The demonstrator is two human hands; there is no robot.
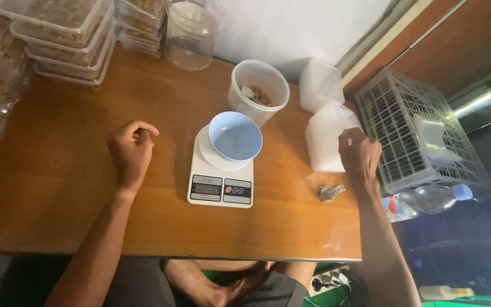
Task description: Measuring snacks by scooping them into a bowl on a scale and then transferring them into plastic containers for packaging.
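Left hand [130, 149] loosely curled, empty, on table [58, 187]; right hand [359, 154] pinching edge of white tub stack [329, 136]; blue bowl [234, 136] on scale [221, 176]

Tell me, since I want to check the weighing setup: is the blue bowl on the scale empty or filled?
Empty. The blue bowl sits upright on the white scale, and its inside shows only bare, smooth surface.

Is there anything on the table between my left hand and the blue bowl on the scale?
Nothing visible. The left hand rests on bare wood of the table, and the blue bowl sits on the white scale to its right with open tabletop between them.
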